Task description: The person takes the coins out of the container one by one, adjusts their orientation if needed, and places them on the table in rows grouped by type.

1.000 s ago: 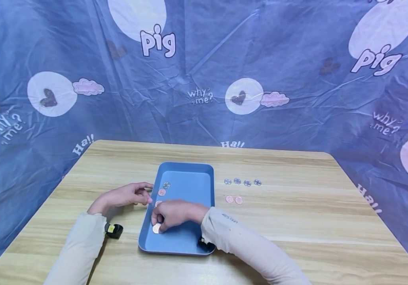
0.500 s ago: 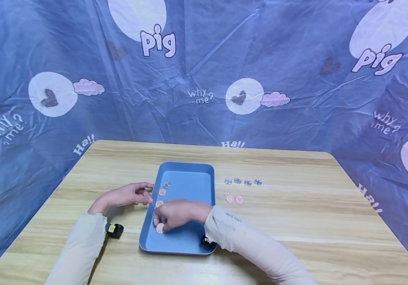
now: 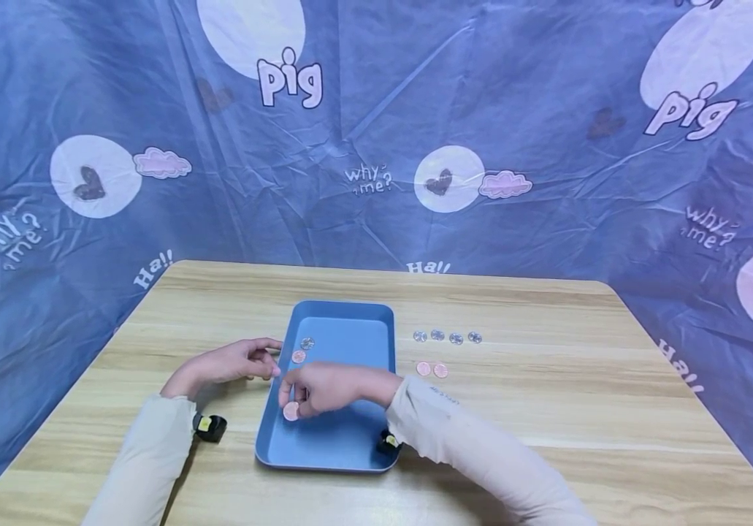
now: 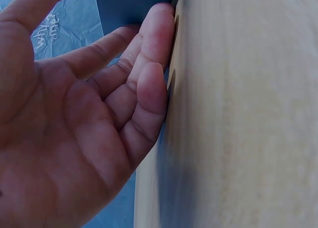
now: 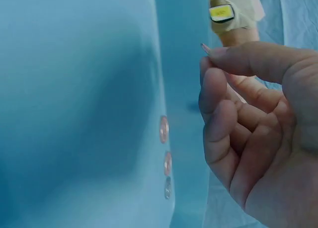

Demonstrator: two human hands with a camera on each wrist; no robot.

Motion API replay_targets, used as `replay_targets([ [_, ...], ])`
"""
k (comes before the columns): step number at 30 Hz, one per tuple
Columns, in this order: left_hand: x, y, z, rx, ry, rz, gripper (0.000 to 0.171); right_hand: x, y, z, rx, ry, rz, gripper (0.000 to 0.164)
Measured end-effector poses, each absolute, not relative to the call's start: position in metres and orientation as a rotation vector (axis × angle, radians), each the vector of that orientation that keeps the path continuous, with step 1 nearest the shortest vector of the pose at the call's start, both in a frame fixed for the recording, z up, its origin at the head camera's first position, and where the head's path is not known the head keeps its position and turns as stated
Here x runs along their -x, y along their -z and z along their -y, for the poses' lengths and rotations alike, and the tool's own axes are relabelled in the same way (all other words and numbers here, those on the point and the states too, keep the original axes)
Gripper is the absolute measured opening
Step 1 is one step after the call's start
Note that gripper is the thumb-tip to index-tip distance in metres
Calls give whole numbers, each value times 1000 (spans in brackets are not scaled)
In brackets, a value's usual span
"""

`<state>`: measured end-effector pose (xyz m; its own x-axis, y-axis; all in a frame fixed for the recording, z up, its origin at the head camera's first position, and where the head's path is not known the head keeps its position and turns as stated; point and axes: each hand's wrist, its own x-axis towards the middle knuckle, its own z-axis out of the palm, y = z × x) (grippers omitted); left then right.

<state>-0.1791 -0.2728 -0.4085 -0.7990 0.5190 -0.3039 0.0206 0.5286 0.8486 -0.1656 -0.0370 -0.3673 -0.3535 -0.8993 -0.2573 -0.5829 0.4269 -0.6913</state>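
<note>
My right hand [image 3: 333, 387] is over the left part of a blue tray [image 3: 323, 468]. Between thumb and forefinger it pinches a copper-coloured coin [image 3: 291, 411], seen nearly edge-on in the right wrist view. Along the tray's left side lie a silver coin [image 3: 307, 342] and a copper coin [image 3: 299, 356]. A further copper coin [image 5: 164, 129] shows in the right wrist view, but my right hand hides it from the head view. My left hand [image 3: 241, 361] rests by the tray's outer left wall, fingers loosely bent and holding nothing.
Right of the tray, several silver coins [image 3: 438, 335] form a row on the wooden table [image 3: 580, 394]. Two copper coins [image 3: 423, 368] lie side by side nearer the front. A printed blue cloth [image 3: 363, 219] hangs behind the table.
My right hand has moved slightly up and away from the tray's near end with the copper coin, covering another copper coin. My left hand has stayed in place.
</note>
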Motion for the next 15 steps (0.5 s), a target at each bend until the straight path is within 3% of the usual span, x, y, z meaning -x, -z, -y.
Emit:
replay_targets([
  [15,177,408,271,-426,-1252,-2226,67,176,351,-7,946,1193,-2040,26],
])
